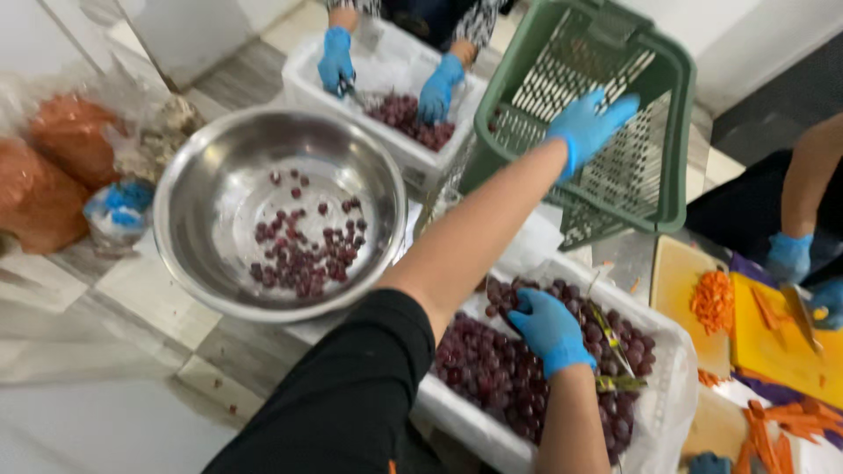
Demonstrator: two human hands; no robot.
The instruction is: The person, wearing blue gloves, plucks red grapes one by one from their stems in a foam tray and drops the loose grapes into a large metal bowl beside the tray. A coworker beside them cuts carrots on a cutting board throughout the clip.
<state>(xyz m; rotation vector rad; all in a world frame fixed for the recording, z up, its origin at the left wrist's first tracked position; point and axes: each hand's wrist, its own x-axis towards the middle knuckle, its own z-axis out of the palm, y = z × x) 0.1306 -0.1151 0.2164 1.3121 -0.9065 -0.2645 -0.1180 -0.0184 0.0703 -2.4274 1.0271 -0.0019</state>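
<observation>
Green plastic basket (615,132): slotted walls, tilted with its opening toward the camera, raised above the far right part of the floor. Left hand (590,125), blue-gloved, fingers spread, lies flat against the basket's inner slotted wall; whether it grips the wall cannot be told.

White crate (667,386) lined with clear plastic, near the lower right: filled with dark red grapes (492,369). Right hand (549,329), blue-gloved, rests on the grapes near the crate's far edge, fingers curled into the fruit; what it pinches cannot be told. Green stems (615,369) lie on the grapes just beside it.

Steel bowl (279,211): left of the crate, rim close to the crate's left corner; a thin scatter of loose grapes in its bottom, much of the metal bare.

Second white crate (378,96), at the far edge beyond the bowl: another person's two blue-gloved hands (439,88) work over grapes there.

Yellow cutting board (773,342), right edge: chopped carrot (713,303) and a third person's gloved hand (788,256).

Orange-filled bags (53,175) at the left edge.

Tiled floor (105,351): open room shows at the lower left, in front of the bowl.
</observation>
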